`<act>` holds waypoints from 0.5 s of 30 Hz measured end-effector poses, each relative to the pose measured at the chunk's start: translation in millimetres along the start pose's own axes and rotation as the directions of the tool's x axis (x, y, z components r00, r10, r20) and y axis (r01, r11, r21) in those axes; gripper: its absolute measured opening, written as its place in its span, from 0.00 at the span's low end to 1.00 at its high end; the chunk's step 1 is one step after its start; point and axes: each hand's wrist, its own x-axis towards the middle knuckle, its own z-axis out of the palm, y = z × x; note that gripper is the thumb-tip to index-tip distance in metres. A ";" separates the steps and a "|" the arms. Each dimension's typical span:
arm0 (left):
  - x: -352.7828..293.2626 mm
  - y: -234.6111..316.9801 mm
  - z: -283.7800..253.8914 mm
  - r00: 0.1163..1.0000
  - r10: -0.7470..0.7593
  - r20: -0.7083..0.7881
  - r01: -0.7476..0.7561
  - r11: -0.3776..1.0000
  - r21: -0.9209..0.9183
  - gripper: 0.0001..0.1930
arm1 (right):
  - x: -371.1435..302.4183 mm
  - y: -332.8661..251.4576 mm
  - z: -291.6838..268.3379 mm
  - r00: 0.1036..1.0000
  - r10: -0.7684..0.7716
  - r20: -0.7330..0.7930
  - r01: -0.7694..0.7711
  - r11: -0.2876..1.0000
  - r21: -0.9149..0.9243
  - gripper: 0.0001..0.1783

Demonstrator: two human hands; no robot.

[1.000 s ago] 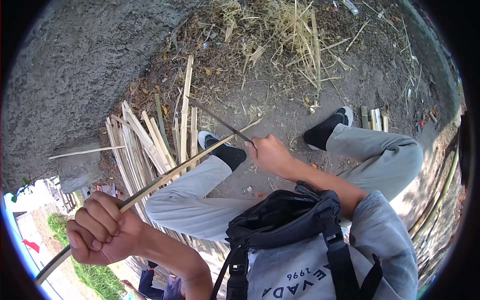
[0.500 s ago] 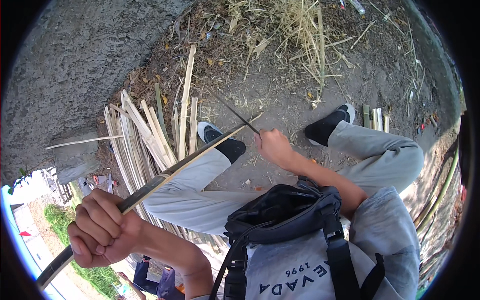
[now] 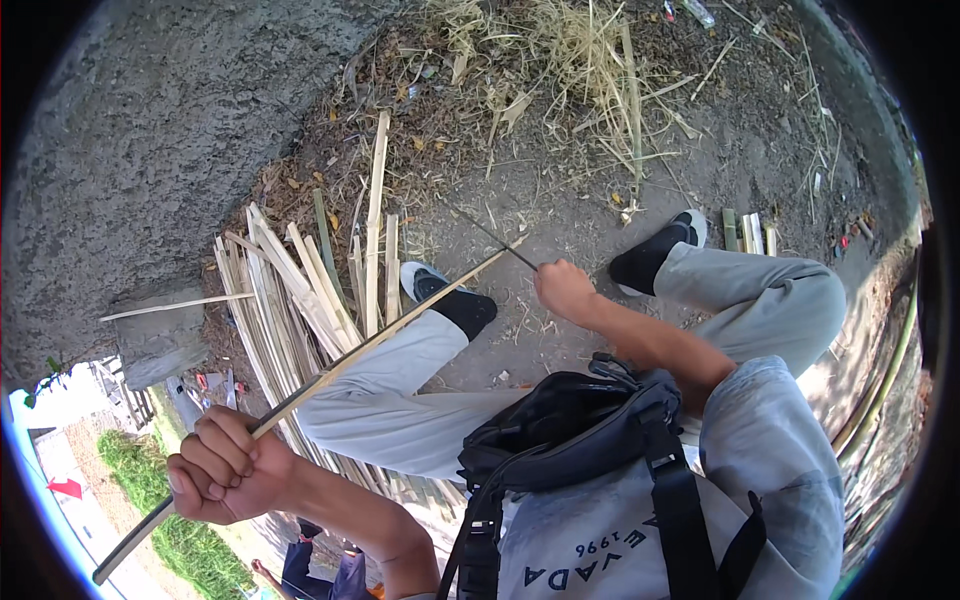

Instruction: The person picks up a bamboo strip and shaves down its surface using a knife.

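My left hand [image 3: 228, 468] is closed around a long bamboo strip [image 3: 340, 369], dark on one face and pale along the other. The strip slants across my left leg, its far tip near the middle of the view and its near end jutting past my fist at the lower left. My right hand [image 3: 567, 291] grips a thin dark knife [image 3: 485, 228]; its handle is hidden inside the fist. Close to the strip's far tip the blade crosses it, and I cannot tell whether they touch.
Many split bamboo strips [image 3: 272, 310] lie in a pile beside my left foot, against a rough stone block [image 3: 200, 130]. Pale shavings [image 3: 570, 60] heap up ahead. Short bamboo pieces [image 3: 750, 233] lie by my right foot. A black bag [image 3: 590, 425] rests on my lap.
My left hand has shifted right and slightly up with the strip, which now shows a narrower face. The right hand and knife have moved a little to the right.
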 end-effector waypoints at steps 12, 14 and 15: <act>-0.5 -3.4 1.1 1.000 0.022 -0.011 -0.022 1.000 0.013 0.22 | -1.5 2.7 -0.5 0.999 0.045 0.018 -0.045 0.998 0.031 0.15; 0.8 7.5 5.7 0.991 0.071 -0.114 -0.058 0.992 0.109 0.21 | -12.9 -38.8 -15.8 0.996 0.053 0.067 -0.059 0.994 0.092 0.14; 3.0 7.3 7.0 0.991 0.067 -0.115 -0.054 0.992 0.110 0.21 | -15.6 -50.7 -20.3 0.997 0.032 0.067 -0.040 0.993 0.114 0.14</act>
